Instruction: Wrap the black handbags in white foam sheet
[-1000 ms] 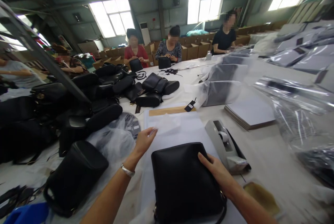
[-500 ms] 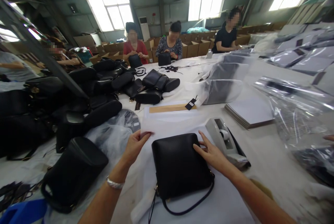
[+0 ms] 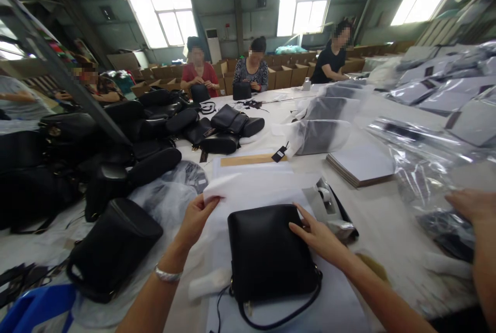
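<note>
A black handbag (image 3: 269, 250) lies in front of me on white sheets, its strap looping toward me. My left hand (image 3: 199, 219) pinches the edge of a thin white paper sheet (image 3: 256, 187) beyond the bag's upper left corner. At the bag's upper right edge, my right hand (image 3: 315, 232) grips the side, thumb on the front face and index finger along the corner. Some of its other fingers are hidden. A grey tape dispenser (image 3: 327, 203) stands just past this hand, partly covered by the sheet.
Several black bags (image 3: 116, 245) are piled at the left, near a blue container (image 3: 36, 309). At the right are stacked boards (image 3: 362, 165), clear plastic wrapping (image 3: 418, 152) and another person's hand (image 3: 465, 206). A black tag (image 3: 279, 153) lies ahead; several co-workers sit across the table.
The white sheet's far part has been lifted and drawn toward the bag, now overlapping the tape dispenser. Another person's hand and forearm have come further into view at the right.
</note>
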Available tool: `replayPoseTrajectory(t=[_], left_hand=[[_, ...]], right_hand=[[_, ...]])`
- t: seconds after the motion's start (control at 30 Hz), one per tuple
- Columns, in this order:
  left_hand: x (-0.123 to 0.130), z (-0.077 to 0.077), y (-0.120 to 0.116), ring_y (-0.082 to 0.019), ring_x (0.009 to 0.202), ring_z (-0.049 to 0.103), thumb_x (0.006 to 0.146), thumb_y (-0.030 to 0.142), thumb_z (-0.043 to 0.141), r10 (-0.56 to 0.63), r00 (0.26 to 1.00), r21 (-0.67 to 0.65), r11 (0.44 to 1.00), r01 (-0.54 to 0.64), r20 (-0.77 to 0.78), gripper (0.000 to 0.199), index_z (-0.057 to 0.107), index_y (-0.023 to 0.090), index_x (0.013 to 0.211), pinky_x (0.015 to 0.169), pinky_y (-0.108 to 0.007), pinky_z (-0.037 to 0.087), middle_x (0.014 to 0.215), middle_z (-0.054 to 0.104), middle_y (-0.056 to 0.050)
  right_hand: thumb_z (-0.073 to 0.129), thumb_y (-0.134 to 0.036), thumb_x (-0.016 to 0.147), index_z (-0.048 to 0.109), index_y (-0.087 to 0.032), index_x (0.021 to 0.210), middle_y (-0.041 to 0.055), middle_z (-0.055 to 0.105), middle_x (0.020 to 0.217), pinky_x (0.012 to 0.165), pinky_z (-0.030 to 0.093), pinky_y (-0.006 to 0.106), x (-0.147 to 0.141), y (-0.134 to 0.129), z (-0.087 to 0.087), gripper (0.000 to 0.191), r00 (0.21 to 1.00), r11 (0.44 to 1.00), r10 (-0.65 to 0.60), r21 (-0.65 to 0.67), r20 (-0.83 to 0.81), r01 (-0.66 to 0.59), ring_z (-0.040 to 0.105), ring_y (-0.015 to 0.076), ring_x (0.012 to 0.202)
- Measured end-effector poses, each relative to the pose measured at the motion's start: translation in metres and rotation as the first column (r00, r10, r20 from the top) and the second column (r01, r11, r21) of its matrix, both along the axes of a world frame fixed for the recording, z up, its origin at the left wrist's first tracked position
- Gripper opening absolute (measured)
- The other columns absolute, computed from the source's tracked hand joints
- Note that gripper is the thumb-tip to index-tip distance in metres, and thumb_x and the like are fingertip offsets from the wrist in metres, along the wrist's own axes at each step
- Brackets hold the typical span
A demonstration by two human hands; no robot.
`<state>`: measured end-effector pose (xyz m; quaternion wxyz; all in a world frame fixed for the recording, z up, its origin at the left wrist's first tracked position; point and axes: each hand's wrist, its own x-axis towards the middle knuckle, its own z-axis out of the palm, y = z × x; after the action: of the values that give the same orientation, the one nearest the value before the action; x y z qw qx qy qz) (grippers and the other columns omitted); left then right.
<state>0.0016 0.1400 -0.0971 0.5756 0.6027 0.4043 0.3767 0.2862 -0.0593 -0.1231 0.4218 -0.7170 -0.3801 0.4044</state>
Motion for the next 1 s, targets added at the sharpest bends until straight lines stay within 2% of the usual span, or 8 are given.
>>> replayPoseTrajectory(t=[0.1,0.2,0.33,0.43,0.57,0.73,0.87,1.0], left_hand=[[-0.014,0.001,-0.015,-0.019,0.081,0.064,0.076,0.049,0.073,-0.031,0.999,0.015,0.999,0.032,-0.029,0.04,0.073,0.016,0.098,0.076,-0.028,0.05,0.09,0.074,-0.004],[-0.024,0.001,-0.03,-0.021,0.085,0.065,0.079,0.046,0.071,-0.07,0.993,0.071,0.995,0.077,-0.096,0.036,0.073,0.016,0.099,0.078,-0.029,0.05,0.092,0.074,-0.004],[-0.033,0.004,-0.045,-0.027,0.094,0.066,0.08,0.046,0.07,-0.134,0.978,0.106,0.983,0.152,-0.163,0.036,0.074,0.017,0.101,0.085,-0.034,0.052,0.099,0.075,-0.007],[-0.04,0.008,-0.056,-0.03,0.101,0.067,0.081,0.045,0.068,-0.189,0.952,0.157,0.96,0.231,-0.242,0.036,0.074,0.017,0.103,0.091,-0.04,0.052,0.101,0.076,-0.009],[-0.056,0.008,-0.072,-0.03,0.114,0.063,0.085,0.041,0.063,-0.204,0.892,0.256,0.911,0.324,-0.403,0.036,0.071,0.02,0.114,0.105,-0.043,0.044,0.116,0.072,-0.008],[-0.081,0.004,-0.087,-0.023,0.119,0.061,0.091,0.025,0.048,-0.163,0.749,0.35,0.807,0.476,-0.642,0.028,0.069,0.025,0.11,0.105,-0.04,0.046,0.126,0.067,-0.004],[-0.078,0.033,-0.109,-0.022,0.133,0.049,0.086,0.013,0.044,0.079,0.682,0.547,0.666,0.506,-0.727,0.051,0.052,0.028,0.134,0.114,-0.049,0.034,0.144,0.053,-0.005],[-0.041,0.059,-0.149,-0.025,0.141,0.037,0.089,0.031,0.056,0.127,0.671,0.639,0.472,0.607,-0.73,0.06,0.037,0.028,0.146,0.12,-0.052,0.021,0.152,0.043,-0.006]], right_hand=[[0.067,-0.044,0.084,0.053,-0.032,0.137,0.0065,0.067,0.118,0.097,0.05,0.049,-0.001,-0.016,0.013,0.056,0.838,0.979,-0.164,0.188,0.521,0.075,0.066,0.03,0.101],[0.062,-0.036,0.089,0.05,-0.03,0.139,0.0085,0.053,0.14,0.112,0.036,0.051,-0.006,-0.015,0.037,0.052,0.567,0.883,-0.334,0.46,0.753,-0.09,0.048,0.0333,0.13],[0.063,-0.028,0.089,0.037,-0.028,0.148,0.0082,0.045,0.149,0.119,0.016,0.058,-0.013,0.01,0.061,0.065,0.395,0.826,-0.224,0.389,0.891,-0.409,0.03,0.033,0.143],[0.059,-0.023,0.092,0.04,-0.026,0.146,0.0059,0.067,0.123,0.12,0.013,0.056,-0.016,0.021,0.062,0.058,0.389,0.773,-0.063,0.291,0.919,-0.564,0.048,0.0263,0.131],[0.049,-0.016,0.096,0.066,-0.027,0.12,0.0015,0.073,0.094,0.111,0.036,0.043,-0.025,0.006,0.046,0.031,0.387,0.68,0.055,0.249,0.921,-0.689,0.065,0.0162,0.094],[0.054,-0.013,0.092,0.071,-0.022,0.11,0.0061,0.072,0.094,0.083,0.055,0.032,-0.041,-0.025,0.015,0.026,0.371,0.668,-0.003,0.278,0.929,-0.69,0.064,0.0178,0.088],[0.053,-0.008,0.091,0.07,-0.023,0.111,0.0072,0.071,0.114,0.096,0.053,0.039,-0.045,-0.032,-0.005,0.031,0.373,0.639,-0.114,0.356,0.921,-0.682,0.065,0.0199,0.105],[0.052,-0.006,0.091,0.067,-0.024,0.119,0.0056,0.069,0.122,0.101,0.051,0.04,-0.043,-0.033,-0.018,0.036,0.387,0.587,-0.135,0.388,0.912,-0.71,0.062,0.0197,0.117]])
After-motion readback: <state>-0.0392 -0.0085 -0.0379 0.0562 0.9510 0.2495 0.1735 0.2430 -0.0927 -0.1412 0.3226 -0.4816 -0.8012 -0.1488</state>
